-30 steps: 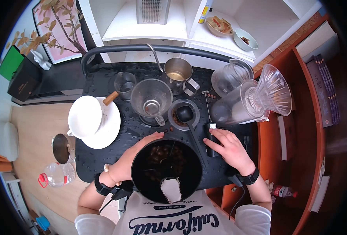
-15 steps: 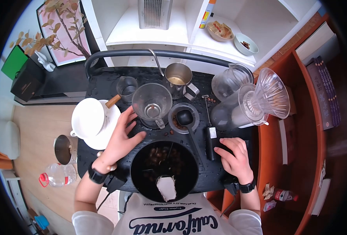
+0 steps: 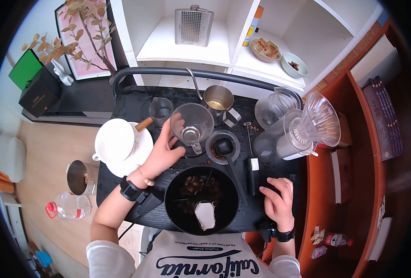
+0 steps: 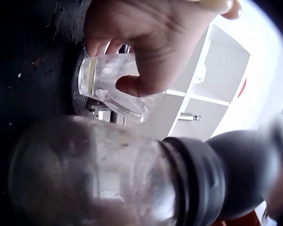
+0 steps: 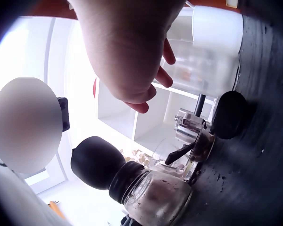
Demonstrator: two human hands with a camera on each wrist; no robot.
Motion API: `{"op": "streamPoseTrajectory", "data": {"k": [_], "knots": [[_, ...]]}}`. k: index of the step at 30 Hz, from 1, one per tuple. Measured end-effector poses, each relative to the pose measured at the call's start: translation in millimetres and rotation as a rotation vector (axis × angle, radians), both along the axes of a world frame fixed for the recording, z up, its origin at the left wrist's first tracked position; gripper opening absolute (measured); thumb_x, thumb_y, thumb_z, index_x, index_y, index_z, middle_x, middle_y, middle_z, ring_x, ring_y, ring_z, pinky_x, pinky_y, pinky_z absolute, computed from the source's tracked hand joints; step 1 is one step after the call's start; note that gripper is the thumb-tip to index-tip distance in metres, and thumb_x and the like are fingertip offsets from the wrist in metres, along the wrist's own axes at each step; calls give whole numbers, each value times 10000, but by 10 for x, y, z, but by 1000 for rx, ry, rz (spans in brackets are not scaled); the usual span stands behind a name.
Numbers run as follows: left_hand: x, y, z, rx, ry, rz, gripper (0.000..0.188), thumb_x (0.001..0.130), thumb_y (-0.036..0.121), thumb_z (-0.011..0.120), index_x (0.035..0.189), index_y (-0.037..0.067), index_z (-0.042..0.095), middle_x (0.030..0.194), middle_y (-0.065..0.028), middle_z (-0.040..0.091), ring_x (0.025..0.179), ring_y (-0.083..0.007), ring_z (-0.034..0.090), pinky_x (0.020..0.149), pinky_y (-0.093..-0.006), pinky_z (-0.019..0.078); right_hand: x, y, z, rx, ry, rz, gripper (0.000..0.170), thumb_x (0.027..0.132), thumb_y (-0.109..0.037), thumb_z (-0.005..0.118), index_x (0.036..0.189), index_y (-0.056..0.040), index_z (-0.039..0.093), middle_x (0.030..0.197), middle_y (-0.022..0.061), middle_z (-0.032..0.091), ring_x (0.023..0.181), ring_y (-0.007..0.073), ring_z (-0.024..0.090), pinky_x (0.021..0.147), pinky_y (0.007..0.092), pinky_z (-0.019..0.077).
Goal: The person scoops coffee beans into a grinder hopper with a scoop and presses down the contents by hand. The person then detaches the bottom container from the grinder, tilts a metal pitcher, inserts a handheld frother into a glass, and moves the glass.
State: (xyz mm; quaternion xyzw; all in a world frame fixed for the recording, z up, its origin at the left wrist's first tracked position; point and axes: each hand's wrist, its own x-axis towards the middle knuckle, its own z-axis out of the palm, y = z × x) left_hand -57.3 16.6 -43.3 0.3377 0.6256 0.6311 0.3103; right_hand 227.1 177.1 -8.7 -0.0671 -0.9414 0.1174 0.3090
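Note:
My left hand (image 3: 161,155) is curled round the left side of a clear glass mug (image 3: 198,118), its fingers behind and its thumb toward the front. In the left wrist view the thumb overlaps the side of the mug (image 4: 115,77). Nearest to me stands a glass jar (image 4: 94,174) with a wide black hopper (image 3: 170,211), and coffee beans (image 3: 196,185) lie inside the hopper. Loosely curled and holding nothing, my right hand (image 3: 279,204) is just right of a black milk frother (image 3: 253,178).
A lidded cup with beans and a black scoop (image 3: 223,146) is right of the mug. Behind stand a metal gooseneck kettle (image 3: 218,99) and a small glass jug (image 3: 160,111). At left are a white cup (image 3: 115,139) and saucer; at right, a clear dripper (image 3: 323,118) and a glass pitcher (image 3: 272,109).
My left hand has left the hopper's side and reached forward to grip the glass mug. My right hand has come off the frother, moving right and nearer to me.

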Motion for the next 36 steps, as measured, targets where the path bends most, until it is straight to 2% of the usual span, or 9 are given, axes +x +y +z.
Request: {"op": "streamPoseTrajectory", "data": {"k": [1,6,15,18,23,25,27,28,36], "knots": [[-23,-9,14,14,-78,-36,848,689,-83,549,1417,97,153,1392,-158,299,1339,-263,266,1061,-368,284,8,-3,-2,-2,-1,-10,283,636,11,590,890,-94,659,1022,88,576,904,254,550,818,404,423],[39,102,-6,-18,34,-11,846,732,-39,658,1413,149,192,1386,-168,309,1305,-237,302,1026,-335,330,6,-3,-16,5,4,-28,275,631,12,590,876,-95,659,1019,90,581,895,257,548,818,407,422],[25,131,-10,-32,200,114,787,668,33,772,1304,49,310,1230,-146,471,1146,-229,481,966,-350,401,56,-23,-5,1,-9,-34,262,629,12,586,856,-94,664,1017,92,584,913,258,546,836,418,416],[56,48,-41,107,117,172,752,678,41,768,1287,46,327,1228,-149,473,1140,-230,491,949,-342,416,92,-34,-3,9,-19,-52,263,628,14,583,855,-92,664,1013,95,584,916,258,545,846,422,412],[188,-248,173,348,-289,300,682,759,5,690,1318,122,318,1248,-131,465,1132,-192,491,915,-325,451,99,-54,-14,-2,-19,-74,264,627,21,581,852,-91,663,1011,96,585,923,260,546,855,430,408],[251,-328,239,393,-239,321,607,824,66,640,1329,116,309,1258,-137,462,1139,-201,492,941,-333,442,69,-64,-8,-2,-25,-58,262,627,22,581,849,-91,662,1010,96,586,925,260,547,856,431,407],[297,-396,284,580,-476,464,522,880,169,587,1320,91,318,1263,-141,462,1145,-222,495,965,-349,437,26,-76,9,1,-32,-35,260,626,23,582,845,-91,661,1010,96,586,926,260,547,856,431,407],[316,-398,329,550,-457,486,480,919,290,520,1297,60,335,1282,-145,442,1161,-232,485,989,-371,426,4,-78,7,2,-27,-31,258,625,24,582,842,-91,661,1008,96,587,922,260,548,856,432,406],[380,-444,452,737,-730,473,537,923,424,460,1291,49,347,1274,-158,452,1170,-241,484,1006,-363,417,15,-70,0,16,-25,-38,254,625,28,581,836,-91,660,1002,97,588,893,255,553,857,434,405]]}}
